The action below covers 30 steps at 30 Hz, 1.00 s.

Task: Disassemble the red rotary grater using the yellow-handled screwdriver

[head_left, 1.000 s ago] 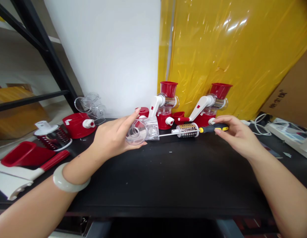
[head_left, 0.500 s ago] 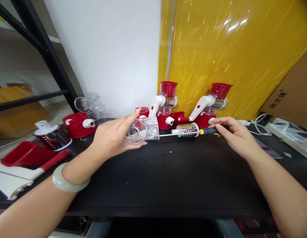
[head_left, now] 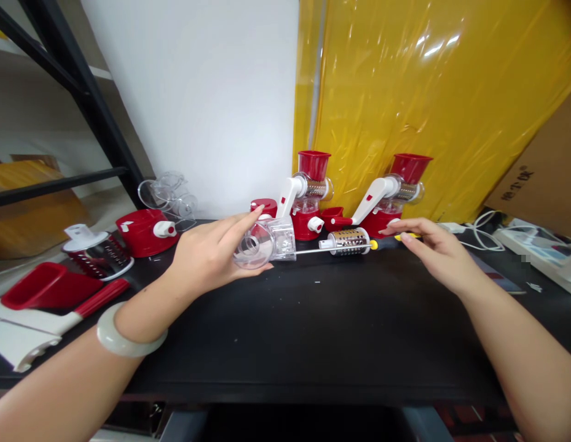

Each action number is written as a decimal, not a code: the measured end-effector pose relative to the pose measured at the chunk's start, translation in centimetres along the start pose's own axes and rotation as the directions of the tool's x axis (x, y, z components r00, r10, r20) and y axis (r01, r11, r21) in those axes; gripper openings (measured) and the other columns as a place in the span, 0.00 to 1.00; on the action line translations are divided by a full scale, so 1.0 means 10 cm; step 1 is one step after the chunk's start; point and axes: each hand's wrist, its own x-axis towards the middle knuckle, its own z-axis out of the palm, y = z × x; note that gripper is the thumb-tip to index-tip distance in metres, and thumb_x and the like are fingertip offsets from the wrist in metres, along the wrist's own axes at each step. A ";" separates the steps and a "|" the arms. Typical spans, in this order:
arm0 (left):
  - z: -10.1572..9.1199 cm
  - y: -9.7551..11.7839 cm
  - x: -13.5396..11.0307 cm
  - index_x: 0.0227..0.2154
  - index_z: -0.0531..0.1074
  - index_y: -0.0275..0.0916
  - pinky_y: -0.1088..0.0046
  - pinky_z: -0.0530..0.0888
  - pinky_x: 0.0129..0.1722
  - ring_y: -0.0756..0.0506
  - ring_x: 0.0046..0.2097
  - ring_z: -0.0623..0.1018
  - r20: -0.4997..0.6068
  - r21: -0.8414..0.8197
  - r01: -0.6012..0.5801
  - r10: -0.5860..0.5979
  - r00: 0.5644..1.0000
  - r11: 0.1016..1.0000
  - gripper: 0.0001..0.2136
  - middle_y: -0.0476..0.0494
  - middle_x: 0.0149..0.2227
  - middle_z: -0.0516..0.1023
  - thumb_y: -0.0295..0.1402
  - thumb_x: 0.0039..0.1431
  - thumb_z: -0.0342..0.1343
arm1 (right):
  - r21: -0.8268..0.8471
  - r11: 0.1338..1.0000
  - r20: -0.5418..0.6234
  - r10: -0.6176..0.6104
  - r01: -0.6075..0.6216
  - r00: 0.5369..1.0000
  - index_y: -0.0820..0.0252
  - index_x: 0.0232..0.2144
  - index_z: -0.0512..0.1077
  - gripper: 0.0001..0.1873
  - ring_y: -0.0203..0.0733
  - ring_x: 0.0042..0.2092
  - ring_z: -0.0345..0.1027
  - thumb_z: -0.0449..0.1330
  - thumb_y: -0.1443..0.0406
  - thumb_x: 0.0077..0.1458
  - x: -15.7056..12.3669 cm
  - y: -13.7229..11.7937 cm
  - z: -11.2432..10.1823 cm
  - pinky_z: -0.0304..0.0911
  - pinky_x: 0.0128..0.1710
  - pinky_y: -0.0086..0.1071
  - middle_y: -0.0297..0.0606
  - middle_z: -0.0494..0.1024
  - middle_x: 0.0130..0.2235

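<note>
My left hand (head_left: 212, 255) is closed round a clear plastic housing (head_left: 267, 244), held just above the black table (head_left: 313, 325). A screwdriver (head_left: 382, 244) with a black and yellow handle lies pointing left; its thin shaft runs through a metal grater drum (head_left: 349, 242) towards the housing. My right hand (head_left: 433, 252) hovers over the screwdriver handle with fingers loosely spread, fingertips at the handle. Whether they touch it I cannot tell.
Two assembled red and white rotary graters (head_left: 308, 193) (head_left: 396, 190) stand at the back by a yellow sheet. At left lie a red base (head_left: 142, 232), clear housings (head_left: 168, 193), a blade drum (head_left: 96, 252) and red and white parts (head_left: 46, 301). Cables and a power strip (head_left: 534, 245) are at right.
My right hand has loosened from the screwdriver handle and slid slightly left, fingers lifting and spreading. The left hand with the clear housing has stayed in place.
</note>
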 end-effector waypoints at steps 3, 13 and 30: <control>0.00 0.00 0.00 0.67 0.61 0.40 0.66 0.78 0.36 0.37 0.43 0.85 -0.005 -0.005 -0.010 0.009 1.000 1.000 0.41 0.34 0.48 0.83 0.55 0.55 0.63 | -0.115 0.993 0.000 0.029 -0.029 1.000 0.50 0.41 0.77 0.16 0.50 0.46 0.75 0.59 0.48 0.61 -0.01 0.03 0.00 0.69 0.48 0.44 0.39 0.81 0.45; -0.01 -0.02 0.00 0.65 0.62 0.39 0.66 0.79 0.37 0.37 0.45 0.85 0.056 0.009 -0.006 0.006 0.998 1.000 0.38 0.35 0.50 0.83 0.54 0.56 0.62 | -0.170 0.983 0.072 -0.056 0.067 0.996 0.48 0.42 0.76 0.12 0.51 0.48 0.72 0.61 0.53 0.60 -0.02 0.03 -0.03 0.69 0.38 0.37 0.40 0.77 0.46; -0.09 -0.13 0.08 0.63 0.67 0.41 0.63 0.79 0.39 0.36 0.43 0.85 0.070 0.003 -0.055 0.055 0.996 0.998 0.34 0.35 0.49 0.83 0.52 0.57 0.62 | -0.076 0.997 0.151 0.000 0.012 0.989 0.51 0.50 0.77 0.20 0.52 0.51 0.74 0.64 0.53 0.57 0.01 0.09 0.00 0.69 0.52 0.45 0.41 0.81 0.50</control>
